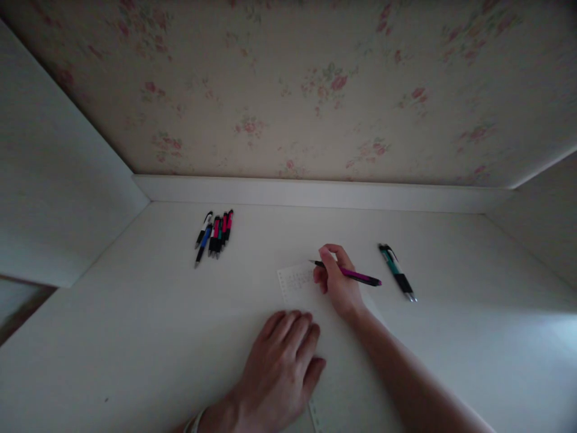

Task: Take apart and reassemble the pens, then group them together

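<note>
My right hand (339,279) is closed around a magenta-and-black pen (356,276) above the upper part of a sheet of paper (288,290). The pen lies almost level, its tip pointing left and seemingly just off the page. Faint handwriting shows near the sheet's top, and punched holes run down its left edge. Palm down, my left hand (283,361) rests across the left side of the paper, fingers stretched forward and the thumb apart from them. Much of the sheet's middle is hidden beneath my hands and right forearm.
Several pens (219,234) in red, blue, white and green lie grouped at the back left of the white desk (135,337). Two more pens (396,270), at least one green, lie side by side to the right. A wall with floral paper (288,90) closes off the back.
</note>
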